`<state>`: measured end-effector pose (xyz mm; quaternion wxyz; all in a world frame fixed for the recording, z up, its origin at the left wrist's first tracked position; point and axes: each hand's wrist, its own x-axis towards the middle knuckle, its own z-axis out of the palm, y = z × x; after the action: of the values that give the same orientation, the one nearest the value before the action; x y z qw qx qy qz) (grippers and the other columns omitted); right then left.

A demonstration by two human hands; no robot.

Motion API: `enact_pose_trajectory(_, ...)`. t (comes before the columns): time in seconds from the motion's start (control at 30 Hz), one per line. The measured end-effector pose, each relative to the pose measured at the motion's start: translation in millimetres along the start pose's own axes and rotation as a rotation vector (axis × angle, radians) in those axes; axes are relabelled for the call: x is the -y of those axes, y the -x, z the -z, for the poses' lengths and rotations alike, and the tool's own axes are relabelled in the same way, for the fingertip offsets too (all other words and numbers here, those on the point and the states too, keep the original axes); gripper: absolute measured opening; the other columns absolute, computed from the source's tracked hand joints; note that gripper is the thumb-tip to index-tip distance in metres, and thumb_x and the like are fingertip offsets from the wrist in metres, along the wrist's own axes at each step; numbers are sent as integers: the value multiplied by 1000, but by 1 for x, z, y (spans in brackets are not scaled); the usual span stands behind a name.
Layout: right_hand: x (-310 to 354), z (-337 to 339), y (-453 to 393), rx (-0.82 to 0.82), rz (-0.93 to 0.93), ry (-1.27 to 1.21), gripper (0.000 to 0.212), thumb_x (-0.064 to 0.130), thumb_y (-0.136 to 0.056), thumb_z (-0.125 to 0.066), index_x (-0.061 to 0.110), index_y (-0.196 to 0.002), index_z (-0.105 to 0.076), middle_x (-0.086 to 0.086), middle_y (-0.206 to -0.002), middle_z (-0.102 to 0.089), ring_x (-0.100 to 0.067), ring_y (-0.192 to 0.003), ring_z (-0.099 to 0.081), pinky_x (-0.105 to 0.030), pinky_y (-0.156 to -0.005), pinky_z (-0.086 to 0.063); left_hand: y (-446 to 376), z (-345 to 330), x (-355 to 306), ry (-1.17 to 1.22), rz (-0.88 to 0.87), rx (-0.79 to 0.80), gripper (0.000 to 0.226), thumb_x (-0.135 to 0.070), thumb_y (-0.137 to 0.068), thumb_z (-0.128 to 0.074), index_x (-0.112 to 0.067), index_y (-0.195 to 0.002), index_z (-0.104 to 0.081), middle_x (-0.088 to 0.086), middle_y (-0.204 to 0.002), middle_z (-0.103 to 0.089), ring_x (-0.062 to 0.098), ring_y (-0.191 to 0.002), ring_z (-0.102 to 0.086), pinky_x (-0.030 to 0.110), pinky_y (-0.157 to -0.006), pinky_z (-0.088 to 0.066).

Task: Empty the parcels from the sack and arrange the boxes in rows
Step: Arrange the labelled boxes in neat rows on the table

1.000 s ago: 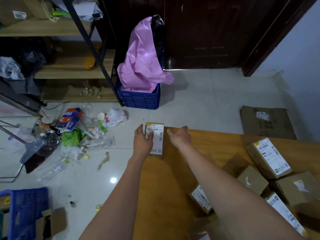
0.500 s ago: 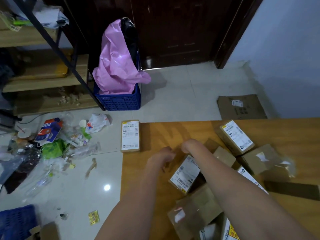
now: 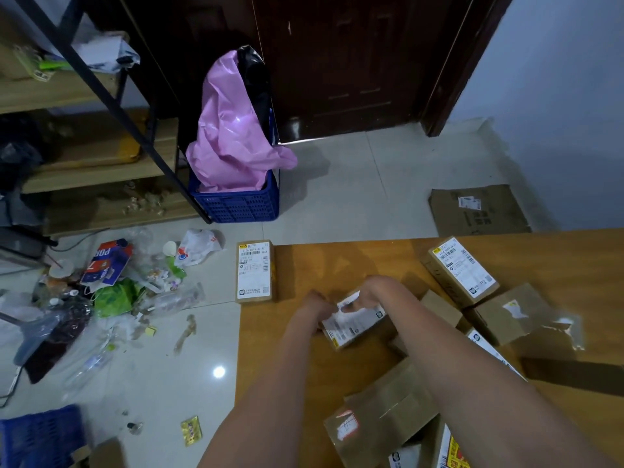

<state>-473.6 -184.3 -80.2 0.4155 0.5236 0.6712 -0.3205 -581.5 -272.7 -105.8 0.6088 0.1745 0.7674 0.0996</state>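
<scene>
On the wooden table (image 3: pixel 337 265) one labelled box (image 3: pixel 254 270) lies alone at the far left corner. Both hands hold a small white-labelled box (image 3: pixel 354 320) near the table's middle: my left hand (image 3: pixel 312 307) grips its left end and my right hand (image 3: pixel 378 292) grips its far end. A loose heap of parcels lies to the right and near me: a long labelled box (image 3: pixel 461 270), a plain brown box (image 3: pixel 508 312), a small brown box (image 3: pixel 440 309) and a taped flat parcel (image 3: pixel 381 413).
A blue crate (image 3: pixel 236 201) with a pink bag (image 3: pixel 229 130) stands on the floor by the dark door. Litter (image 3: pixel 111 282) covers the floor at left, below wooden shelves (image 3: pixel 84 157). A flattened carton (image 3: pixel 479 211) lies by the right wall.
Both hands left the box set at the table's far left corner and drew back to the heap. They now hold a small white-labelled box. The camera turned right.
</scene>
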Motion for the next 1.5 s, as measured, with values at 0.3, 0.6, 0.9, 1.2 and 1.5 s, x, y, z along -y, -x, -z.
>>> enact_pose_trajectory(0.3,13,-7,-20,-68,-15,-3,74,59,-88,-61,11,-142,-47,-9,-138,-55,-29,-122,-55,-36,-94,-46,-3,36,-14,-144,-606,-549,40,-1,-92,-52,-15,-129,-58,7,-129,-57,17,-102,-60,20,-72,-51)
enact_pose_trajectory(0.6,34,-7,-22,-112,125,-272,96,37,-90,-69,20,-158,-5,-9,-143,-54,-30,-119,-59,-38,-93,-48,-32,110,18,-257,-346,-854,73,-45,-89,-63,-37,-151,-24,13,-157,-23,38,-144,-20,59,-114,-23)
enact_pose_trajectory(0.9,75,-5,-32,-217,231,-457,102,24,-93,-66,39,-154,14,-4,-145,-51,-32,-107,-65,-38,-69,-57,-56,130,36,-165,-371,-537,114,-50,-77,-76,-38,-154,8,16,-160,-16,41,-145,-25,61,-108,-35)
enact_pose_trajectory(1.2,105,9,-48,-293,274,-469,100,21,-92,-68,40,-156,7,-1,-151,-45,-26,-113,-61,-35,-77,-55,-61,137,33,-49,-368,-452,124,-41,-73,-83,-28,-156,9,17,-153,-28,37,-140,-33,52,-110,-34)
enact_pose_trajectory(1.5,113,10,-59,-284,277,-545,102,18,-89,-72,40,-156,2,-2,-148,-49,-26,-119,-59,-36,-81,-53,-60,137,32,3,-369,-422,120,-40,-74,-82,-32,-155,6,15,-147,-30,34,-134,-41,48,-104,-42)
